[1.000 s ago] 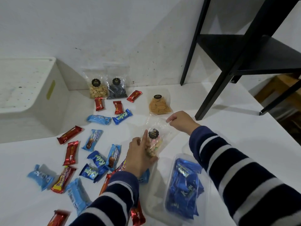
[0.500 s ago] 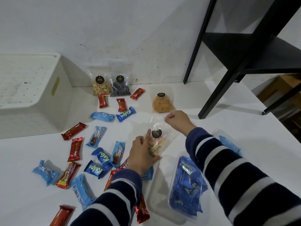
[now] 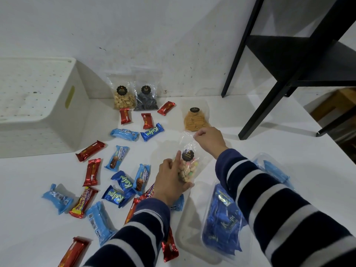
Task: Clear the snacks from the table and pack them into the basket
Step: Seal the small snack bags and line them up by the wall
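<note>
Above the table (image 3: 269,151), both hands still grip the biscuit bag (image 3: 187,166), left hand (image 3: 171,180) curled round its base, right hand (image 3: 209,140) pinching its top; nothing has moved since, and the basket (image 3: 38,105) awaits.

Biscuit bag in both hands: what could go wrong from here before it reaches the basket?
1. The right hand only pinches the thin top film of the biscuit bag, so it might slip or tear on lifting.
2. The left hand grips around the biscuits and could crush them.
3. The left sleeve hangs over wrapped bars near the table edge and may drag them off.
</note>
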`<action>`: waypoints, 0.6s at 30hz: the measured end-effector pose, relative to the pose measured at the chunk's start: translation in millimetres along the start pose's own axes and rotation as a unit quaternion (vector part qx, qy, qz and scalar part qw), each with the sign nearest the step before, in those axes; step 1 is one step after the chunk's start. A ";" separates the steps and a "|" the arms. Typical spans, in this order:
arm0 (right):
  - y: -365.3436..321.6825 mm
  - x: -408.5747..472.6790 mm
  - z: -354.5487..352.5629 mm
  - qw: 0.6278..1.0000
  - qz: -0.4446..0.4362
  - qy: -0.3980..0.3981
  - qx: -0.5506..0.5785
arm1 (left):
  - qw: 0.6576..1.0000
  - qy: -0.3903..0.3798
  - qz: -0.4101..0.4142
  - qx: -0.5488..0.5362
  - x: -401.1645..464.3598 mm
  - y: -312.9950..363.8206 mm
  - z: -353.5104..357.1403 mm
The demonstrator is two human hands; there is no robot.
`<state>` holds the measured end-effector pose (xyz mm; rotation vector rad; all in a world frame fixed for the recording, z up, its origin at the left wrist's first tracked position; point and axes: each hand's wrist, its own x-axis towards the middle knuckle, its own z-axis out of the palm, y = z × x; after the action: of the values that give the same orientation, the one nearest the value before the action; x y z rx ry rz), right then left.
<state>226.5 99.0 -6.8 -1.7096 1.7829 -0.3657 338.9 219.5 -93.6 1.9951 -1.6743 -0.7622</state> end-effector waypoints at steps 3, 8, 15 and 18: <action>-2.7 -1.1 -1.0 1.000 0.015 -0.016 -0.016 | 1.000 -0.001 -0.001 0.000 0.0 0.0 0.1; -4.9 6.1 -1.6 0.999 0.003 -0.007 -0.047 | 1.000 0.001 0.001 0.006 0.1 0.3 -0.1; -12.1 7.5 0.4 0.996 -0.009 -0.047 -0.080 | 1.000 0.000 0.007 0.003 -1.2 -0.4 -0.6; -14.9 7.1 1.2 0.996 -0.034 -0.037 -0.072 | 1.000 0.001 0.012 0.004 -1.8 -1.1 -0.6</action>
<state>239.3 90.6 -0.6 -1.8635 1.7364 -0.2036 339.9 221.5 -93.6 1.9779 -1.7003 -0.7462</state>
